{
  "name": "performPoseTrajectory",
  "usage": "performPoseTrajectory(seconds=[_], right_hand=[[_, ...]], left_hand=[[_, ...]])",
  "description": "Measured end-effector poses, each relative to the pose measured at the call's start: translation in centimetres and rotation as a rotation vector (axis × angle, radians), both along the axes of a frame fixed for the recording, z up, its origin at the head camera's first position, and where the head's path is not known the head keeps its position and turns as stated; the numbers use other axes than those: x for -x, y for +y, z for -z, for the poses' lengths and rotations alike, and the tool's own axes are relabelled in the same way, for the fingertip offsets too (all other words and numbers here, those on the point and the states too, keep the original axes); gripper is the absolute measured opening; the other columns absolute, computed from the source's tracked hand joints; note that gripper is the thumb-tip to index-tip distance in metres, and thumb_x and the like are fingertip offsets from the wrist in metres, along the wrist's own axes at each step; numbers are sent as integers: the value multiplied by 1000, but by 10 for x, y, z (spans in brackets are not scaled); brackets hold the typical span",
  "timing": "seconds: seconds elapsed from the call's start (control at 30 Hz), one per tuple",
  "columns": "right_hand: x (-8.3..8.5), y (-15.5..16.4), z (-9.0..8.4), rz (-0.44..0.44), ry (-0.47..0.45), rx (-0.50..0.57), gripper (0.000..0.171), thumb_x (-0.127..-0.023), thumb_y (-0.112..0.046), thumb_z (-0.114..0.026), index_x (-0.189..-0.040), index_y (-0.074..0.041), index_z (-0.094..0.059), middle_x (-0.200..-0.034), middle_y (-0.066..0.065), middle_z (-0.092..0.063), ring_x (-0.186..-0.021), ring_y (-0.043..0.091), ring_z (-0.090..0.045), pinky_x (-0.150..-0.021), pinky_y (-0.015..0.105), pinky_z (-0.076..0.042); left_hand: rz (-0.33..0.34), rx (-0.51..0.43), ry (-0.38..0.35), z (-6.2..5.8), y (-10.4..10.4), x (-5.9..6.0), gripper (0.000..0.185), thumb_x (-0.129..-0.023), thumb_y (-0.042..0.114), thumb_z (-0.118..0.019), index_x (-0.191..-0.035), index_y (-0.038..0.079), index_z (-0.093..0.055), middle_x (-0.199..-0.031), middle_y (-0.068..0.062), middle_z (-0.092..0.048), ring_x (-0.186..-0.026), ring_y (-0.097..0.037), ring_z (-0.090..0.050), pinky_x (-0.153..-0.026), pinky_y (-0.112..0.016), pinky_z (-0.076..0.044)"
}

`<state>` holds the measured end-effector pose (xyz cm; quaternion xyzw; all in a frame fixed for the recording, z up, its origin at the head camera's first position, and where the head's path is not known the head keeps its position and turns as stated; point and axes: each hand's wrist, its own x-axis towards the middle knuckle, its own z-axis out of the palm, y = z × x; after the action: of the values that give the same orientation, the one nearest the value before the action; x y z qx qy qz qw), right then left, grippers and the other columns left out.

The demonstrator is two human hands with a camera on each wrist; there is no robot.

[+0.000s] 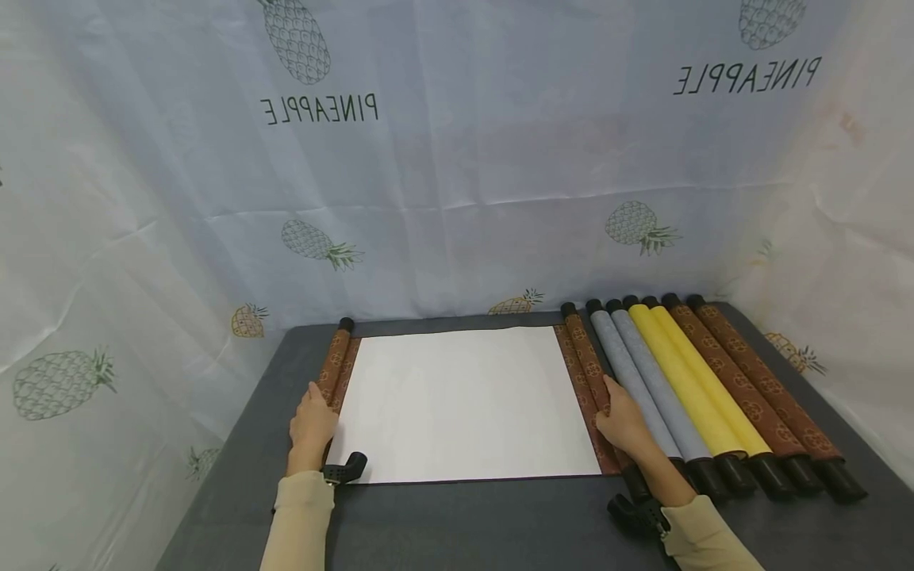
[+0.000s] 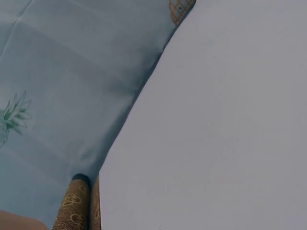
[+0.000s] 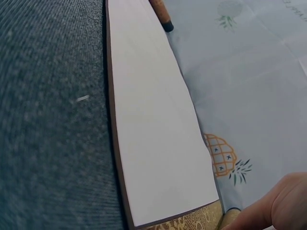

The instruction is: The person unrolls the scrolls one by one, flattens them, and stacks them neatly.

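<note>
Head cam: L hand (image 1: 312, 420) grips brown floral-patterned L roller (image 1: 336, 358), R hand (image 1: 624, 420) matching R roller (image 1: 584, 349), of rectangular white paper scroll (image 1: 464, 404) spread on dark-grey table (image 1: 464, 523); L wrist: hand cropped, grip unclear there; R wrist: hand at R roller.

The unrolled sheet (image 1: 464, 404) is faced in a white, smooth, matt material resembling paper. Its borders (image 1: 574, 381), the left brown roll (image 1: 334, 361) and the right brown roll (image 1: 584, 353) are covered in figured cloth resembling brocade. Similar figured facing is noted on the stacked brown rolls (image 1: 732, 381); the grey rolls (image 1: 631, 373) and yellow rolls (image 1: 681, 381) are faced in a plainer, matt covering. Their black ends (image 1: 842, 482) are finished smooth, with faint gloss. The bench (image 1: 464, 527) is covered in dark, matt, finely ribbed cloth. The curtain (image 1: 464, 159) is made of thin, creased, printed fabric. The sleeves (image 1: 303, 515) are cut from matt cloth; the wrist fittings (image 1: 346, 468) are seemingly moulded in plastic.
</note>
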<state>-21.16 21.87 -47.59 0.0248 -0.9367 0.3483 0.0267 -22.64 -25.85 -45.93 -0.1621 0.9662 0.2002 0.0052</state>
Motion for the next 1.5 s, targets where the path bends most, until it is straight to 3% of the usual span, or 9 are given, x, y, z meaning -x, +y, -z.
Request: performPoseTrajectory(seconds=[0.17, 0.27, 0.57, 0.77, 0.93, 1.17, 1.33, 1.43, 1.5], right_hand=[[-1, 1, -1, 5, -15, 10, 71, -76, 8, -47, -141, 22, -21, -142, 45, -31, -107, 44, -48, -88, 51, -42], [-1, 1, -2, -1, -10, 14, 70, -76, 8, -46, -141, 23, -21, -141, 46, -31, -117, 51, -45, -96, 57, -41], [0, 2, -5, -48, 4, 14, 66, -81, 8, -48, -139, 25, -21, -142, 46, -29, -133, 59, -30, -108, 63, -33], [-4, 4, -9, -64, -29, 12, 65, -84, 5, -48, -140, 25, -21, -142, 46, -30, -131, 59, -34, -104, 63, -37], [-8, 9, -16, -58, -39, -28, 62, -86, 0, -52, -139, 21, -28, -138, 45, -37, -116, 54, -50, -89, 54, -49], [-14, 23, -30, -113, -21, 22, 56, -93, -7, -56, -137, 20, -34, -133, 43, -46, -119, 55, -51, -92, 56, -50], [-17, 39, -37, -132, -40, 91, 52, -98, -12, -53, -136, 19, -36, -129, 39, -52, -116, 51, -56, -88, 51, -53], [-19, 50, -41, -120, -66, 143, 51, -99, -14, -51, -137, 18, -38, -129, 37, -54, -113, 46, -59, -86, 46, -55], [-19, 56, -44, -104, -84, 184, 52, -99, -17, -51, -136, 17, -39, -129, 37, -55, -107, 36, -66, -84, 39, -57]], left_hand=[[-2, 3, 3, -1, 1, 1, 68, -90, 1, -45, -147, -16, -12, -146, -39, -30, -130, -54, -38, -103, -64, -37], [5, 10, 12, -2, 3, 2, 70, -89, 2, -46, -147, -16, -12, -146, -39, -30, -130, -54, -38, -103, -64, -38], [11, 2, 43, -1, 5, -1, 70, -87, -1, -47, -146, -17, -14, -147, -40, -28, -130, -56, -37, -102, -66, -37], [21, -1, 138, 1, 8, 0, 64, -87, -2, -46, -144, -17, -22, -144, -40, -33, -128, -56, -39, -101, -66, -37], [57, 20, 244, -2, 17, 1, 56, -90, 0, -48, -140, -18, -31, -140, -40, -39, -126, -56, -43, -100, -63, -40], [148, -37, 302, -13, 46, -2, 51, -89, 1, -53, -135, -17, -40, -138, -38, -44, -127, -53, -44, -103, -60, -40], [298, -111, 394, -6, 74, -5, 42, -91, 5, -53, -128, -13, -50, -129, -33, -55, -123, -47, -52, -105, -51, -43], [399, -161, 353, -5, 97, -7, 40, -92, 7, -54, -129, -9, -52, -129, -30, -57, -124, -44, -53, -107, -49, -43], [459, -219, 285, -9, 114, -10, 41, -91, 5, -57, -129, -8, -53, -132, -28, -56, -125, -43, -53, -106, -53, -42]])
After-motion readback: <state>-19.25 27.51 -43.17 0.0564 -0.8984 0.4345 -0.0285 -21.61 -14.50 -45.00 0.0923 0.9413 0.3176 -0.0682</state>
